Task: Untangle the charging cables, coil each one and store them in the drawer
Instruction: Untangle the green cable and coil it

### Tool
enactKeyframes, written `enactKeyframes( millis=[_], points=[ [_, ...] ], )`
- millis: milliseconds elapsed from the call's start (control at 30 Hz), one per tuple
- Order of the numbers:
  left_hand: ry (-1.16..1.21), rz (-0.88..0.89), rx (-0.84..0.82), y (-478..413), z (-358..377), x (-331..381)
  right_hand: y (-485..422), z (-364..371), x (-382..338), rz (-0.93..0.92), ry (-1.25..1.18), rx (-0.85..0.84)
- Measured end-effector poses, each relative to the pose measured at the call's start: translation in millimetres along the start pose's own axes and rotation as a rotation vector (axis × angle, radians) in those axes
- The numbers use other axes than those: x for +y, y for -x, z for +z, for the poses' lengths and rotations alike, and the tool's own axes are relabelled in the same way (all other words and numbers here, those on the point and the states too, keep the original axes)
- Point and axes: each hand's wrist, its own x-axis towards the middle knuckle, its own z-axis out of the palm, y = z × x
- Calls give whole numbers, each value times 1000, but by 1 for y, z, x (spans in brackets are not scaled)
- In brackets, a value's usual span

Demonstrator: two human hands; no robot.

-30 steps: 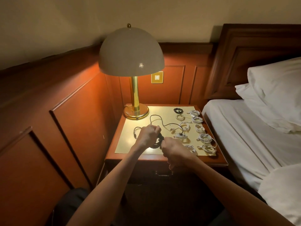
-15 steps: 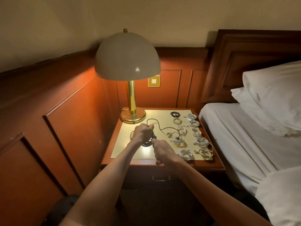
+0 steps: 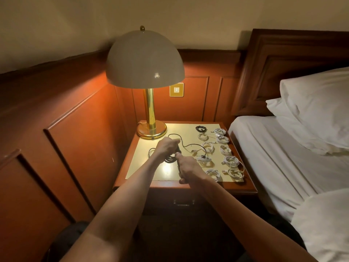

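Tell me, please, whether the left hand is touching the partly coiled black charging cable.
Touching: the head view shows the left hand gripping the black charging cable at its coil.

left hand (image 3: 167,148) hides part of the black cable (image 3: 171,159); pillow (image 3: 317,110) cut by right edge; drawer (image 3: 170,199) lost in shadow.

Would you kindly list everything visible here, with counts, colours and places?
Long black charging cable: one, black, partly coiled, nightstand centre.
Small coiled black cable: one, black, back of nightstand.
Coiled white cables: about nine, white, nightstand's right half.
Wooden nightstand: one, reddish-brown with pale top, beside bed.
Dome-shaded brass lamp: one, cream and gold, nightstand's back left.
Brass wall switch: one, gold, panelling behind lamp.
White-sheeted bed: one, white, right.
White pillows: two, white, on bed.
Left hand: one, grips the long cable.
Right hand: one, grips the same cable.
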Motion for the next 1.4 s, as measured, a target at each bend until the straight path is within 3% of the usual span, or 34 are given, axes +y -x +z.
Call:
enactKeyframes(
  millis=[233,433,667,800,967,1133,1233,1300,1400],
  points=[
    [14,136,39,-13,7,8,3,7,2,-25,-146,74],
    [-120,151,35,-18,4,-9,-1,1,4,39,-97,-35],
    [-27,193,80,-19,16,-6,-3,13,12,17,-135,91],
    [-35,177,79,-20,24,-9,-4,-2,18,-31,30,78],
    [-129,65,-77,-16,26,-26,-27,-25,37,-156,477,97],
    [98,-75,-410,-15,29,-51,-50,-41,53,-117,773,189],
    [157,-26,-514,-21,28,-70,-64,-43,60,-88,857,199],
    [70,39,-496,-24,28,-77,-69,-41,65,-85,925,216],
    [-197,172,-268,-26,37,-84,-77,-37,73,-115,1027,247]
  ],
)
